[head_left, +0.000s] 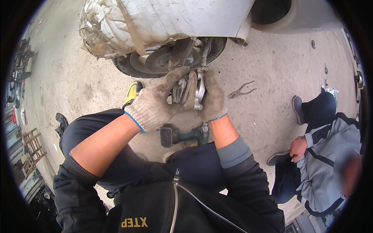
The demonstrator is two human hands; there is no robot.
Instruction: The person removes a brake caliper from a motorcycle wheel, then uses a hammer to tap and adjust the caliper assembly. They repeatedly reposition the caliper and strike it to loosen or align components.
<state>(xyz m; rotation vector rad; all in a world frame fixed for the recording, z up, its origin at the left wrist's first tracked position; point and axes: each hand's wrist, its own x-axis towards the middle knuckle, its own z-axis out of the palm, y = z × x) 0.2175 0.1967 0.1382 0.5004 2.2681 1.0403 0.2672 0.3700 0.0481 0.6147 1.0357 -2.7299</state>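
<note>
Both my hands wear off-white knit gloves with blue cuffs, dirty at the fingers. Between them is a silver metal part (200, 93) that looks like a brake caliper, below the wheel (155, 60). My left hand (155, 99) grips it from the left, fingers curled around it. On the other side my right hand (213, 96) closes against its right edge; some fingertips are hidden. A rod or hose (206, 50) runs down from the vehicle to the part. Under my hands, a dark teal cordless power tool (187, 136) lies on the concrete.
White wrapped bodywork (175, 19) overhangs the wheel. Pliers (241, 91) lie spread on the floor to the right. A yellow-and-black object (134, 91) sits beside my left wrist. At right, a person in grey (320, 169) crouches close by. A wooden frame (33, 149) stands far left.
</note>
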